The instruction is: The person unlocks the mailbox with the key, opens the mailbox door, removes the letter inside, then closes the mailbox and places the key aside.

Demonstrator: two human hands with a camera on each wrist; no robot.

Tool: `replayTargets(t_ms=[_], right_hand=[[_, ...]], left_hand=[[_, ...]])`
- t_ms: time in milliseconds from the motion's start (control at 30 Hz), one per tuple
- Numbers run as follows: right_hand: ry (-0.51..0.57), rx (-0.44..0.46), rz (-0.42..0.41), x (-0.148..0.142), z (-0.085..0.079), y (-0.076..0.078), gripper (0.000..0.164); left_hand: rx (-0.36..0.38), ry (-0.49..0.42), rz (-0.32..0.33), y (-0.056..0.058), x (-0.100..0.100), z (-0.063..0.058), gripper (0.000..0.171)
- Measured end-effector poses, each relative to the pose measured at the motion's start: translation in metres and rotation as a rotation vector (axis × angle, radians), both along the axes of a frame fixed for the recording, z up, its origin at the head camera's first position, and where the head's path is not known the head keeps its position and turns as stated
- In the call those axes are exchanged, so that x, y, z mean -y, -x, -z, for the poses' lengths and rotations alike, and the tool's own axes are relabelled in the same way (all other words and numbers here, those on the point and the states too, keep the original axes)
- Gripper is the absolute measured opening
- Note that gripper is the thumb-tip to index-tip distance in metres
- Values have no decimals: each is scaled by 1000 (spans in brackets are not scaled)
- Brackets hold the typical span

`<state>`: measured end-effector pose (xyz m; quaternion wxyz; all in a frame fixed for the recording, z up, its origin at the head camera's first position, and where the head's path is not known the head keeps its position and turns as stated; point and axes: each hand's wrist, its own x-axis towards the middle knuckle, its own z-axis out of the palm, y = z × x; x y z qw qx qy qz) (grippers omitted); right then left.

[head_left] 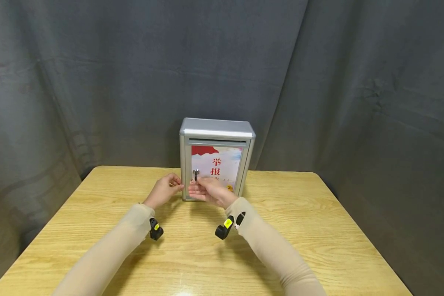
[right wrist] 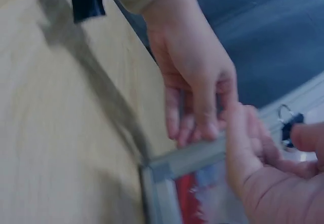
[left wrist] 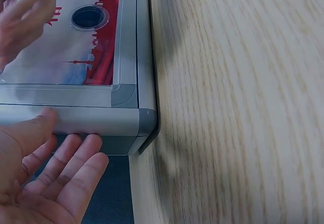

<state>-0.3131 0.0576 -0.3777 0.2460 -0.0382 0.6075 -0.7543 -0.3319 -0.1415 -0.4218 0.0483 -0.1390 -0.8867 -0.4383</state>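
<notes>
A silver-grey metal letter box (head_left: pixel 218 132) with a slot near its top and a printed front panel stands upright on the table. In the head view a small key (head_left: pixel 196 175) with a dark head sits at the lock on the left of the panel. My right hand (head_left: pixel 212 191) pinches the key between thumb and fingers; in the right wrist view its dark head (right wrist: pixel 292 128) shows by the thumb, with a thin metal ring (right wrist: pixel 285 112). My left hand (left wrist: pixel 55 176) rests its thumb on the box's left edge, fingers loosely extended along the side wall.
The light wooden table (head_left: pixel 303 213) extends around the box on both sides and in front. Dark grey curtains (head_left: pixel 151 82) hang behind the table and along its sides. Black wrist cameras (head_left: pixel 156 229) hang from both sleeves.
</notes>
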Motion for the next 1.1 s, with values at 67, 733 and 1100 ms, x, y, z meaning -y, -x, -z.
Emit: replayTargets(t_ms=[67,733,1100], right_hand=[[-94,-40,-41,-4,-5,1,40],[-243,-101,-49,-2,-19,2,39],[-235,-113,-51,-2,-18,0,38]], left_hand=[[-5,-4,3,0,0,0,17],[-2,-9,1,0,1,-1,18],[-3,-10,4,1,1,-1,18]])
